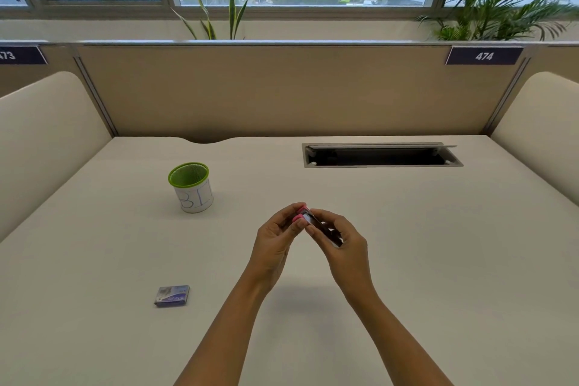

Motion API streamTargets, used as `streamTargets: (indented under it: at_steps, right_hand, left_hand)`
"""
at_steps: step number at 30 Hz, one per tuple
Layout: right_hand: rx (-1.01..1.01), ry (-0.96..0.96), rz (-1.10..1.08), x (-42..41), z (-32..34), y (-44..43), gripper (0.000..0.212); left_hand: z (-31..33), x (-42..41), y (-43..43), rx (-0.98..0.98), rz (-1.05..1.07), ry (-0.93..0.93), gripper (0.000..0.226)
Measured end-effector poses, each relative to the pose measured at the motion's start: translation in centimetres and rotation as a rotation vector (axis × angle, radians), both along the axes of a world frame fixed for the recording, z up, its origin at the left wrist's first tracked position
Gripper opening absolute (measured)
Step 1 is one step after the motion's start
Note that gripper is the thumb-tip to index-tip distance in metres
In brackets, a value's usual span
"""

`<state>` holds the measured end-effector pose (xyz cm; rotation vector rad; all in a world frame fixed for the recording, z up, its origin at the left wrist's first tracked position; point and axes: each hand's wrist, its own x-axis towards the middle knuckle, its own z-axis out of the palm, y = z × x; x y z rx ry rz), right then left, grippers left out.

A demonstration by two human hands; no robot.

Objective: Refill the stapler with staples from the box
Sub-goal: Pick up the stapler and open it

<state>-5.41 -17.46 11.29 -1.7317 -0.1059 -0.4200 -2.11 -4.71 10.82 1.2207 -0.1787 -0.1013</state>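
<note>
Box (172, 295) of staples flat on counter (407, 276), near my left forearm, lid shut, untouched. Left hand (275, 240) nearer it than right. Further out, stapler (316, 224) held above counter between both hands, long axis running from far-left pink end to near-right. Left grip pinches pink end; right hand (343, 246) closed round body. I judge left should go for box. Green cup (190, 186) beyond.

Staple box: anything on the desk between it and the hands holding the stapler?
Nothing visible. The staple box lies alone on bare desk, nearer the person and to the left of the left hand. Both hands, left and right hand, grip the pink stapler. The green pen cup stands farther back, off that path.
</note>
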Motion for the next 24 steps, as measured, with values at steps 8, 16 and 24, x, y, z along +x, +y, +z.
streamTargets:
  at_steps: [8,16,24]
  right_hand:
    - [0.014,0.010,-0.038,0.0,0.1,0.3,0.036]
    - [0.064,0.059,0.006,0.4,0.3,0.3,0.036]
    - [0.048,0.114,0.018,0.6,0.5,0.3,0.024]
  left_hand:
    - [0.1,-0.1,-0.4,-0.054,-0.013,0.020,0.038]
    - [-0.1,0.2,-0.6,-0.105,-0.015,0.097,0.032]
    - [0.5,-0.2,-1.1,0.076,-0.065,-0.034,0.036]
